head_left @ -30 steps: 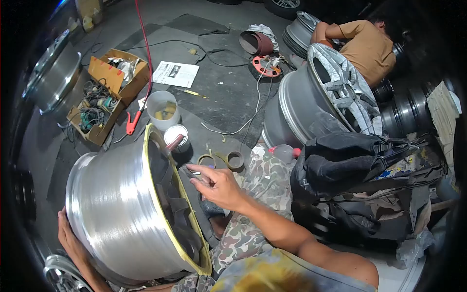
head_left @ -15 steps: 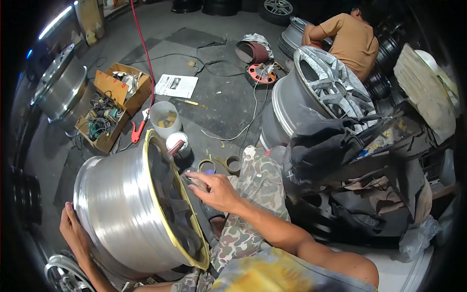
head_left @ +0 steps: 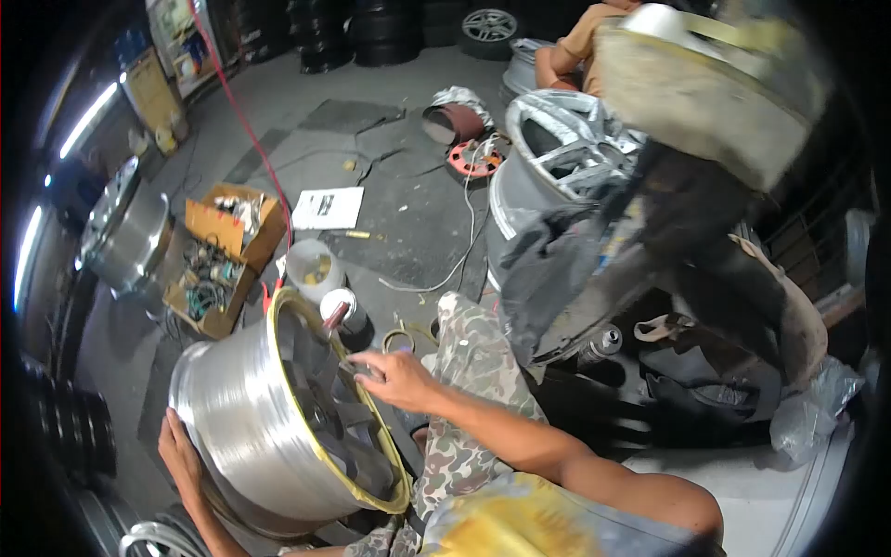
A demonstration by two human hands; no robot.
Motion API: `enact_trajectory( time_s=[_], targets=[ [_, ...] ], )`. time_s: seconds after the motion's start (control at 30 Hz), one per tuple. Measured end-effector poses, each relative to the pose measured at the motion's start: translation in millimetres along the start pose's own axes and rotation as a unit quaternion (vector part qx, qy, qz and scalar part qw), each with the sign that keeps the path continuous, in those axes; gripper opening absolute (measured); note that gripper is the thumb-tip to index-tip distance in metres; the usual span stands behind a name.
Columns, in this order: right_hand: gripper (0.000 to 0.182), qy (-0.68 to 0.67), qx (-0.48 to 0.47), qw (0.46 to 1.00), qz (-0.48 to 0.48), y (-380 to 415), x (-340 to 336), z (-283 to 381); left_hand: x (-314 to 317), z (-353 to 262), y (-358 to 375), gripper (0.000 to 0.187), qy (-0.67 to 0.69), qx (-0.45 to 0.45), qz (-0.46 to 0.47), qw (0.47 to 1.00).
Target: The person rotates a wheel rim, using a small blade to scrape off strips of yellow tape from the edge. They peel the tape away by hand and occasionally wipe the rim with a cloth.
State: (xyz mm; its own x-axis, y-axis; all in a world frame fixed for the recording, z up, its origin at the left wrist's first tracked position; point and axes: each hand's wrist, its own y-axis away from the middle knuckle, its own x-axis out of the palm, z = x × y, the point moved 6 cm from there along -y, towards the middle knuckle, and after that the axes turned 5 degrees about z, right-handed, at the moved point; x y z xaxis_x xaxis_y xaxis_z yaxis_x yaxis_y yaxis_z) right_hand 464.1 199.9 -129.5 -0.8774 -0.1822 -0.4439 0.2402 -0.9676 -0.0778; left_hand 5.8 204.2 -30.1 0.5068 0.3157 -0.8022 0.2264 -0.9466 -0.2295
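A large silver wheel rim (head_left: 243,418) lies on its side by the person's legs, its right edge lined with yellow tape (head_left: 302,420). My left hand (head_left: 180,452) rests against the rim's left back edge, fingers stretched out along the metal. At the taped edge, beside the dark spokes (head_left: 342,418), is my right hand (head_left: 394,379). Its fingers are curled together round something small and greyish that I cannot make out. Just beyond that hand stands a white can (head_left: 340,309) with a reddish-brown handle sticking out. Camouflage trousers (head_left: 478,371) show to its right.
Behind the can is a translucent bucket (head_left: 314,265). Cardboard boxes (head_left: 212,309) of cables and tools stand at the left, near a red hose (head_left: 243,121). Paper (head_left: 328,208) and an orange cable reel (head_left: 475,158) lie on the floor. Another rim (head_left: 506,200) and a co-worker (head_left: 577,48) are at upper right.
The view has shifted and turned. The taped rim shows slightly further right, with both hands still at it. The padded board at right now hides much of the co-worker.
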Motion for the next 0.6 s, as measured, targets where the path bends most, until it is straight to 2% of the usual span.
enact_trajectory(
  time_s=[0.03,0.1,0.17,0.23,0.3,0.5,0.53,0.57,0.6],
  targets=[
    [0.041,0.011,0.011,1.0,0.025,-1,0,3,1,4,-4,0.053,-0.003,0.001,0.009,1.0],
    [0.041,0.018,-0.041,0.999,-0.006,3,2,3,2,3,-8,0.055,-0.016,0.0,-0.002,1.0],
    [0.041,0.019,-0.051,0.999,0.004,6,5,2,5,7,-14,0.055,-0.022,0.008,-0.009,1.0],
    [0.042,0.034,-0.034,0.998,0.035,12,1,8,5,6,-18,0.055,-0.051,0.021,-0.001,0.998],
    [0.041,0.02,-0.053,0.998,0.027,14,3,6,6,6,-22,0.055,-0.065,0.036,-0.02,0.997],
    [0.041,-0.003,-0.08,0.997,-0.009,16,8,0,1,11,-22,0.056,-0.084,0.015,0.02,0.996],
    [0.041,-0.021,-0.081,0.996,-0.007,18,7,2,2,10,-22,0.056,-0.081,0.021,0.023,0.996],
    [0.039,-0.031,-0.04,0.999,0.019,21,0,12,1,3,-18,0.056,-0.066,-0.002,0.046,0.997],
    [0.038,-0.064,-0.03,0.997,0.011,21,5,4,2,14,-19,0.057,-0.048,0.004,0.025,0.999]
  ],
)
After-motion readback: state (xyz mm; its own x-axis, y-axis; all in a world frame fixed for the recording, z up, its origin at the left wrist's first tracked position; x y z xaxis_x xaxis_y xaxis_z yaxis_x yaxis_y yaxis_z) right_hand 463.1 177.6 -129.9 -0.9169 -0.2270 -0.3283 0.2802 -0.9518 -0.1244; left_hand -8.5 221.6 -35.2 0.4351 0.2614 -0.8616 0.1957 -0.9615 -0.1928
